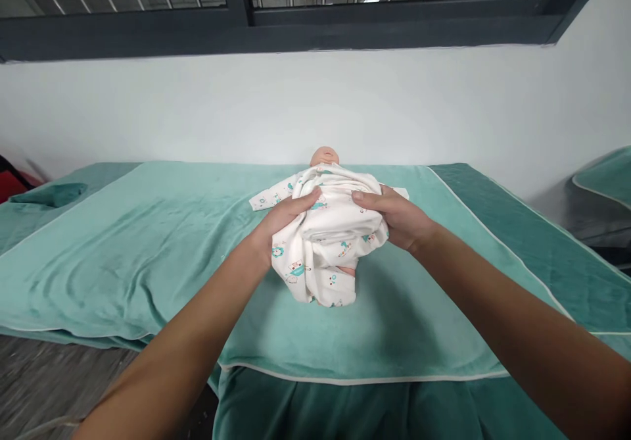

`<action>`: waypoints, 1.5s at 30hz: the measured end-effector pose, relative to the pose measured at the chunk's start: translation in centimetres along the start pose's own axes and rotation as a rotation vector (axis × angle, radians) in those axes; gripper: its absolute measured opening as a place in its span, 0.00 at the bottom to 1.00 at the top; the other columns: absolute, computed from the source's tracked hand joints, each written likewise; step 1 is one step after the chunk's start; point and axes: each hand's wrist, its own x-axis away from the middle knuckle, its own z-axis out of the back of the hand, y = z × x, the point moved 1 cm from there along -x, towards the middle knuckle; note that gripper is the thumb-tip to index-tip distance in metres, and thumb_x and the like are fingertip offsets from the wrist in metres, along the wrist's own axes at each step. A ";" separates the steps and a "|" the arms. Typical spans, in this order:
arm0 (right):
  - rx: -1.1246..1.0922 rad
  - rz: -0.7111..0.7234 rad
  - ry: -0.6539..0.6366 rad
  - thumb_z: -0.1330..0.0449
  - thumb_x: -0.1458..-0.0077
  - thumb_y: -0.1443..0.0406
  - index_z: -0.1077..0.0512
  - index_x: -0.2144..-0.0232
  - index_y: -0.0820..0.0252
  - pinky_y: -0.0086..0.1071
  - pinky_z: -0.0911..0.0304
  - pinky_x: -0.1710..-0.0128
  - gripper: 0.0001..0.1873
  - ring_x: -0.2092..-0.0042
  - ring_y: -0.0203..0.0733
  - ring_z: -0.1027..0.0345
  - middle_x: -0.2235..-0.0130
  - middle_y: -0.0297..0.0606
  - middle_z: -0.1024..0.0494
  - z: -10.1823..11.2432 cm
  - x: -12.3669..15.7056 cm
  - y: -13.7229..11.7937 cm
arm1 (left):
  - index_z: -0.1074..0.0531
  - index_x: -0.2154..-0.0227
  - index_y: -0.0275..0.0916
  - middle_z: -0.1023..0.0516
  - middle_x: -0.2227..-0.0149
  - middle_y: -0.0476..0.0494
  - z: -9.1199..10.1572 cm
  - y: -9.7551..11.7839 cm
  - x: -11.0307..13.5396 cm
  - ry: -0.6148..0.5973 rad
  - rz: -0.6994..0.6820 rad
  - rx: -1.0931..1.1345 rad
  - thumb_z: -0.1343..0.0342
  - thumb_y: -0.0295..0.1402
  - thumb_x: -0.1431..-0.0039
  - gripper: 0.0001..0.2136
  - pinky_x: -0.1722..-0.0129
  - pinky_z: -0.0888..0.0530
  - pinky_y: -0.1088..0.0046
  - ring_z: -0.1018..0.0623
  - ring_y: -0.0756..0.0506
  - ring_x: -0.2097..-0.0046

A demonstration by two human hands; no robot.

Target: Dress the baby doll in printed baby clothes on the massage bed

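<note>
A baby doll (324,156) lies on its back on a light green towel (148,249), head toward the wall. A white patterned garment (330,229) is bunched over its body, and a bit of its leg shows below the cloth. My left hand (280,220) grips the cloth on the left side, thumb on top. My right hand (394,216) grips the cloth on the right side, its fingers closed round the bundle.
The towel covers a table draped in darker green fabric (542,243), close to a white wall. A folded dark green cloth (49,194) lies at the far left. Another green-covered surface (606,173) shows at the right edge.
</note>
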 end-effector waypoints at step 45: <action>0.522 0.089 0.702 0.40 0.45 0.54 0.38 0.68 0.50 0.44 0.37 0.62 0.11 0.63 0.52 0.34 0.67 0.39 0.27 1.7 7.9 12.9 | 0.25 0.52 0.40 0.20 0.50 0.37 0.0 -6.7 1.7 -0.033 0.195 -0.423 0.34 0.41 0.46 0.20 0.54 0.26 0.63 0.21 0.39 0.51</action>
